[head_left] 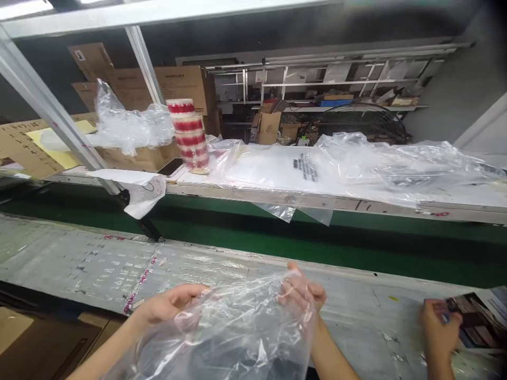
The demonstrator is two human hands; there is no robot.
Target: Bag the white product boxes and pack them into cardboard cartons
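A clear plastic bag (241, 327) is stretched between my two hands above the grey work surface (348, 316). My left hand (178, 309) grips the bag's edge on the left, its fingers partly behind the film. On the right, my right hand (303, 293) pinches the opposite edge, with some fingers seen through the plastic. Something dark shows through the lower part of the bag; I cannot make out whether it is inside or behind.
A co-worker's hand (441, 327) touches a printed box (477, 322) at the right. Along the shelf (253, 192) ahead are stacked tape rolls (188, 134), printed plastic bags (273, 166), crumpled plastic (368, 158) and a phone (171, 167). A green conveyor belt (222, 227) runs below it.
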